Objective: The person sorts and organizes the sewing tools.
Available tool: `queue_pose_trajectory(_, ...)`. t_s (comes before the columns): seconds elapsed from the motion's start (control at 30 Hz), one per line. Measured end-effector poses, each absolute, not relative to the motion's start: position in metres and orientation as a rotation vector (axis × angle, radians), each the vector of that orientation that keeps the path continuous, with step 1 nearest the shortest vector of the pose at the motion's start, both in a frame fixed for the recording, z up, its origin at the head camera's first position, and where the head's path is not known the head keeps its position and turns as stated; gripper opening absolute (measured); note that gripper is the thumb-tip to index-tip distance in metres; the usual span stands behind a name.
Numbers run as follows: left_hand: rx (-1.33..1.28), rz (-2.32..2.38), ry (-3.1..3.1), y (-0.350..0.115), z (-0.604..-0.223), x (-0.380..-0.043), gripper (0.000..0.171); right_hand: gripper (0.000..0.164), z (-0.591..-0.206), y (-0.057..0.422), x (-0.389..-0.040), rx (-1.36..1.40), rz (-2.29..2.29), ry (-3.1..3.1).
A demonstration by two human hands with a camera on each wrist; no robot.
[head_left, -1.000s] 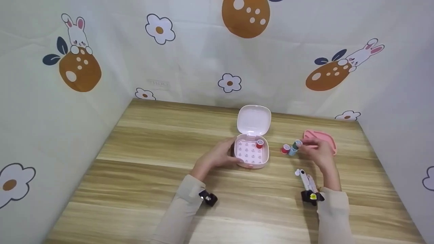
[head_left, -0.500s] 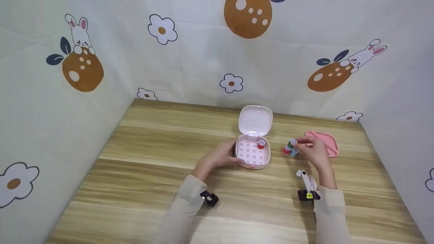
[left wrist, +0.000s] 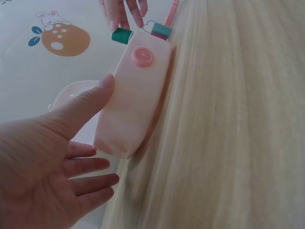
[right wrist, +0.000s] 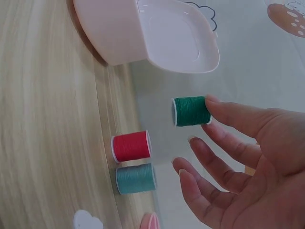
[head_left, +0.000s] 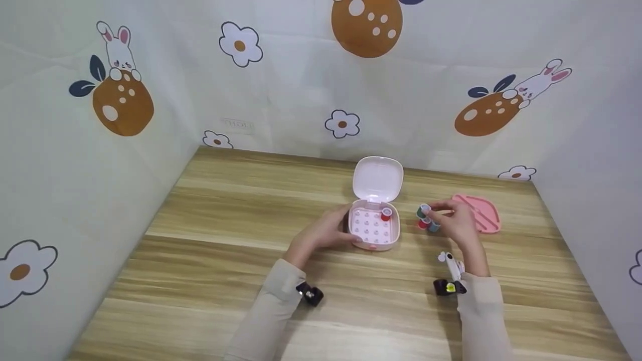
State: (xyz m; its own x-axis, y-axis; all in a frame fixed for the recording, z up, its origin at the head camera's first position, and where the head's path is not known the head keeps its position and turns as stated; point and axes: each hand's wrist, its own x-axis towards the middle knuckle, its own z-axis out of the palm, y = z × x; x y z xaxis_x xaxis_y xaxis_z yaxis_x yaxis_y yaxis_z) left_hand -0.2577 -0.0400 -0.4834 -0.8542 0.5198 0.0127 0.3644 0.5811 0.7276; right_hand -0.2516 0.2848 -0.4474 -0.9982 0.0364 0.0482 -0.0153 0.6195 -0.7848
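A pink box stands on the wooden table with its lid raised. Inside, rows of small pegs show, and one red thread spool stands at the back right. My left hand holds the box's left side, thumb at the front rim and fingers round the far corner. Between thumb and fingertip my right hand pinches a green thread spool, held in the air right of the box. Below it, another red spool and a light blue spool stand side by side on the table.
Behind my right hand lies a flat pink tray with raised ridges. A white, clip-like object is beside my right wrist, partly hidden by its black camera mount. Patterned cloth walls enclose the table.
My right hand has carried the green spool leftward, from above the light blue spool to above the red one, nearer the box. My left hand stays on the box.
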Motion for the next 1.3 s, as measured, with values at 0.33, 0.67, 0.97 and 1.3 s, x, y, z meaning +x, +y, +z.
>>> queue_pose_trajectory(0.33,0.773,1.152,2.604,-0.041,-0.483,-0.258,0.088,0.037,-0.447,0.273,-0.253,0.009,1.43,-2.761)
queue_pose_trajectory(0.67,0.765,1.148,2.602,-0.041,-0.484,-0.259,0.088,0.036,-0.447,0.262,-0.257,0.024,1.443,-2.735)
queue_pose_trajectory(0.97,0.756,1.13,2.613,-0.041,-0.483,-0.258,0.088,0.042,-0.447,0.251,-0.259,-0.01,1.612,-2.708)
queue_pose_trajectory(1.3,0.765,1.147,2.604,-0.04,-0.483,-0.258,0.088,0.04,-0.449,0.24,-0.263,0.03,1.629,-2.706)
